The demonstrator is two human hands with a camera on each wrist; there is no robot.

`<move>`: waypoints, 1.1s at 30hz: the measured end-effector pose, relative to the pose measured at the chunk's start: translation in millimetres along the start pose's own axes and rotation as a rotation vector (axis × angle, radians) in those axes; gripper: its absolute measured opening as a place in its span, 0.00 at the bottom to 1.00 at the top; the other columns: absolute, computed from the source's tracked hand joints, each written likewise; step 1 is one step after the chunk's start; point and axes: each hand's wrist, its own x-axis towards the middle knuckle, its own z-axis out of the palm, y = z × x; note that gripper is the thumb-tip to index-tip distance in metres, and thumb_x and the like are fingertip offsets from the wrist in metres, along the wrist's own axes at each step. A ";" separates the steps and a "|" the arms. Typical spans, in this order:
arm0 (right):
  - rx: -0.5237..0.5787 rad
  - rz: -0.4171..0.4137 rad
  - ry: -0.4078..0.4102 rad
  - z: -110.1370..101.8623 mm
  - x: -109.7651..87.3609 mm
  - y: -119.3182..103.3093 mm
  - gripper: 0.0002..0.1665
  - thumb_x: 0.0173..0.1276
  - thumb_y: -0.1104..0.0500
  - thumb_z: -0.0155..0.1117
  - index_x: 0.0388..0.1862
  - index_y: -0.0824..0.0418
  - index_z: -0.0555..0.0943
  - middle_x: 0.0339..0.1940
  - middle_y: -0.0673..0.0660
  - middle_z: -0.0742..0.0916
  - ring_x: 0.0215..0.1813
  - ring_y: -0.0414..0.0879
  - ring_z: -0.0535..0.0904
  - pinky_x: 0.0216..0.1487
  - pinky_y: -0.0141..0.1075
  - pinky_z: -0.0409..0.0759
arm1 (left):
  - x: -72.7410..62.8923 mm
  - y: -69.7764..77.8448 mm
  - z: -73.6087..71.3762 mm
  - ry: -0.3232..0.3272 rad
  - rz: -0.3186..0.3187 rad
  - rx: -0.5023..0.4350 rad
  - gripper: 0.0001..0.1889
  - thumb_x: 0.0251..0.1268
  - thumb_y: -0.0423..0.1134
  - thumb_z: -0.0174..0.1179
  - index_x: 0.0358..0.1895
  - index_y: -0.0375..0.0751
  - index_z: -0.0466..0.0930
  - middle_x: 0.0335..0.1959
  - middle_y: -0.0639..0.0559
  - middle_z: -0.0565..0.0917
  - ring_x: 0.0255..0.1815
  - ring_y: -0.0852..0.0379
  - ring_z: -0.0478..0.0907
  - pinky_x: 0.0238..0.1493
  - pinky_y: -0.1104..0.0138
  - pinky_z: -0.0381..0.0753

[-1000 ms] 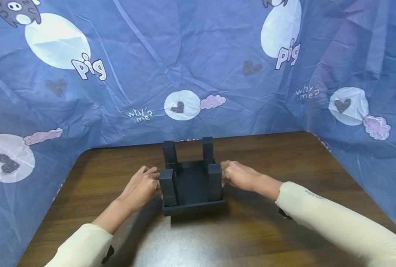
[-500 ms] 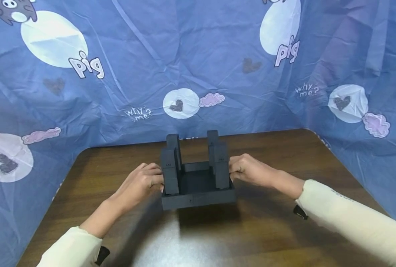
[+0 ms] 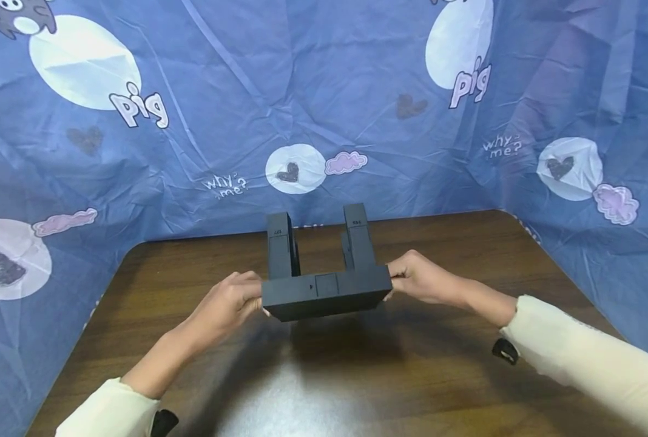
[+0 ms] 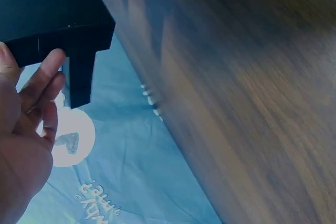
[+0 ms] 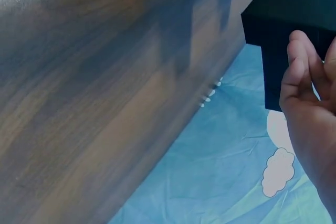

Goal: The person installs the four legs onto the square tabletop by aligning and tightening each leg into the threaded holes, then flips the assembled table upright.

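A small black table (image 3: 326, 292), square-legged and with a rimmed underside, is held in the air above the wooden tabletop. It tilts so that its legs (image 3: 359, 237) point up and away, and one edge faces me. My left hand (image 3: 227, 308) grips its left side, and my right hand (image 3: 421, 277) grips the right side. In the left wrist view, the left hand (image 4: 29, 140) has thumb and fingertips at the edge, with a leg (image 4: 80, 80) just beyond. The right wrist view shows the right hand (image 5: 312, 103) pinching the opposite edge. The far legs are mostly hidden.
The brown wooden tabletop (image 3: 444, 376) stretches out under the hands, with a shadow below the black piece. Blue printed cloth (image 3: 220, 121) hangs along the back and sides. A black strap (image 3: 505, 351) shows beneath the right sleeve, another (image 3: 164, 422) beneath the left.
The black table has been raised and tipped, its near edge swinging up and its legs leaning away. Its bottom interior has gone from sight. Both hands kept their grip; the right moved rightward.
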 end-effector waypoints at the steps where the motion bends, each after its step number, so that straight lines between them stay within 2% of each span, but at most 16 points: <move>1: 0.030 0.041 -0.004 -0.5 -1.1 -1.0 0.10 0.66 0.75 0.60 0.35 0.68 0.88 0.32 0.57 0.89 0.33 0.45 0.86 0.38 0.42 0.83 | 0.2 2.0 -0.6 -0.014 -0.045 -0.020 0.06 0.53 0.34 0.68 0.32 0.51 0.85 0.31 0.62 0.82 0.35 0.64 0.76 0.38 0.63 0.73; 4: 0.107 0.132 -0.010 -1.6 -3.6 -2.5 0.13 0.66 0.78 0.53 0.35 0.71 0.86 0.29 0.58 0.89 0.30 0.46 0.85 0.36 0.46 0.83 | 1.8 6.1 -1.1 -0.059 -0.155 -0.083 0.06 0.55 0.33 0.67 0.30 0.52 0.84 0.30 0.64 0.80 0.34 0.66 0.75 0.42 0.60 0.72; 7: 0.145 0.178 0.003 -2.6 -5.2 -1.5 0.15 0.65 0.78 0.51 0.32 0.72 0.85 0.26 0.59 0.88 0.30 0.50 0.85 0.36 0.47 0.83 | 4.0 8.4 -0.4 -0.076 -0.208 -0.153 0.05 0.57 0.33 0.65 0.29 0.50 0.83 0.28 0.63 0.79 0.31 0.66 0.73 0.42 0.60 0.71; 11: 0.213 0.215 0.011 -3.4 -6.7 1.4 0.11 0.66 0.75 0.55 0.27 0.71 0.83 0.23 0.61 0.86 0.29 0.53 0.84 0.34 0.43 0.82 | 8.3 9.9 1.5 -0.082 -0.264 -0.302 0.07 0.65 0.32 0.60 0.30 0.47 0.83 0.25 0.61 0.80 0.29 0.62 0.75 0.39 0.64 0.75; 15: 0.319 0.265 0.006 -3.5 -7.9 3.2 0.11 0.67 0.73 0.57 0.23 0.74 0.77 0.22 0.65 0.85 0.27 0.48 0.82 0.32 0.38 0.80 | 12.2 10.7 4.9 -0.103 -0.360 -0.448 0.09 0.72 0.32 0.53 0.35 0.43 0.83 0.23 0.60 0.82 0.32 0.59 0.81 0.42 0.66 0.77; 19: 0.431 0.329 0.009 -4.6 -8.8 1.7 0.15 0.70 0.70 0.54 0.22 0.74 0.74 0.22 0.63 0.85 0.26 0.45 0.80 0.32 0.36 0.79 | 16.7 10.7 8.1 -0.109 -0.476 -0.509 0.15 0.76 0.33 0.48 0.30 0.41 0.82 0.20 0.56 0.82 0.35 0.58 0.81 0.46 0.63 0.75; 26: 0.641 0.403 0.012 -5.1 -7.9 -2.7 0.17 0.77 0.62 0.51 0.24 0.63 0.74 0.21 0.56 0.84 0.25 0.41 0.78 0.31 0.30 0.76 | 21.8 14.7 8.3 -0.110 -0.633 -0.605 0.23 0.79 0.37 0.45 0.24 0.33 0.81 0.20 0.48 0.82 0.41 0.56 0.79 0.54 0.58 0.69; 33: 0.721 0.478 0.028 1.3 -10.1 2.4 0.20 0.79 0.60 0.47 0.23 0.60 0.73 0.19 0.55 0.83 0.22 0.39 0.77 0.29 0.29 0.76 | 23.3 19.9 11.9 -0.113 -0.772 -0.662 0.28 0.79 0.42 0.44 0.20 0.31 0.80 0.21 0.48 0.82 0.52 0.52 0.76 0.65 0.50 0.60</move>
